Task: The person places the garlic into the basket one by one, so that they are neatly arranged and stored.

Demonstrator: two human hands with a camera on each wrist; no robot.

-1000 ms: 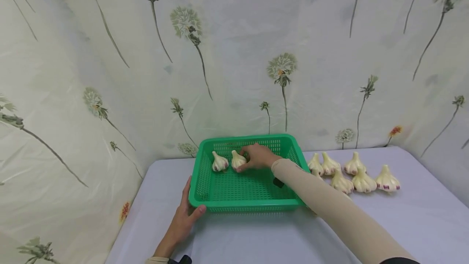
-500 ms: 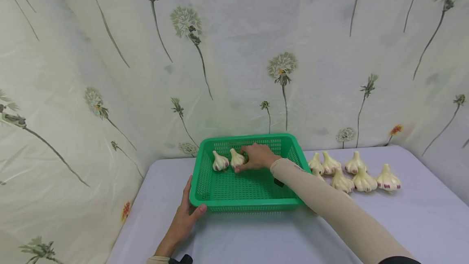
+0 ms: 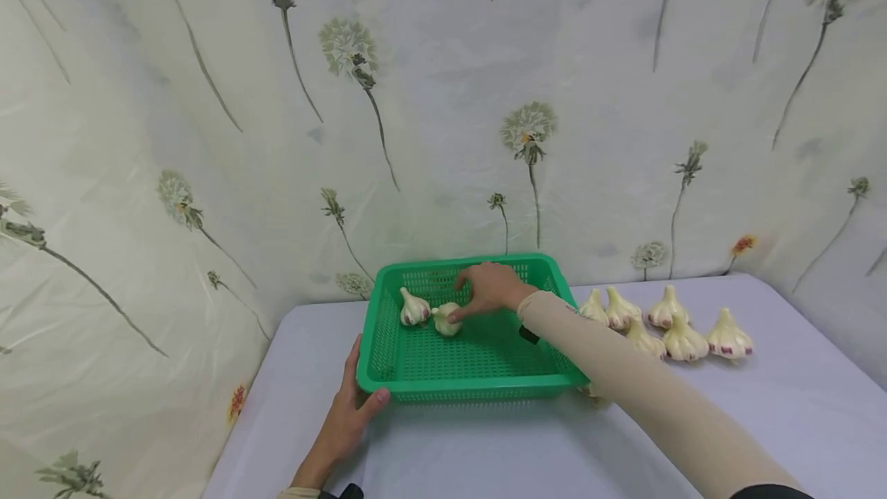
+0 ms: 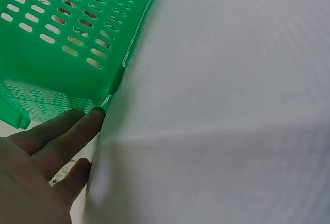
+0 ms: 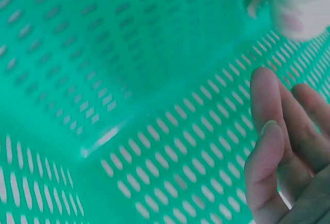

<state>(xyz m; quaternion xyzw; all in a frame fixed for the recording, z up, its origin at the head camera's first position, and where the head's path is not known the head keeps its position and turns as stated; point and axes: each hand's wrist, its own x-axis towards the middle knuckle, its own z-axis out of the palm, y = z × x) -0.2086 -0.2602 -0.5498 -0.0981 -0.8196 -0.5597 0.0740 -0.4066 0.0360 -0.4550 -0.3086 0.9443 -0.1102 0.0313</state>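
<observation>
A green plastic basket [image 3: 478,385] with slotted walls stands on the table. Two garlic bulbs lie inside it near the back left: one bulb [image 3: 414,308] with its stem up, and a second bulb [image 3: 446,320] tipped over, stem to the left. Over the second bulb is my right hand [image 3: 490,289], thumb close by it, fingers spread apart and relaxed. In the right wrist view, nothing sits between the right hand's fingers [image 5: 266,97]; a blurred bulb [image 5: 299,10] is beyond them. My left hand [image 3: 344,414] touches the basket's front left corner, its fingers fairly straight.
Several more garlic bulbs [image 3: 684,341] stand on the table right of the basket, partly behind the right sleeve [image 3: 644,383]. A white cloth [image 3: 471,453] covers the table. Behind hangs a dandelion-patterned curtain [image 3: 430,137].
The right hand has let go of the second bulb and lifted slightly; that bulb has tipped from upright onto its side. The left hand stays at the basket corner.
</observation>
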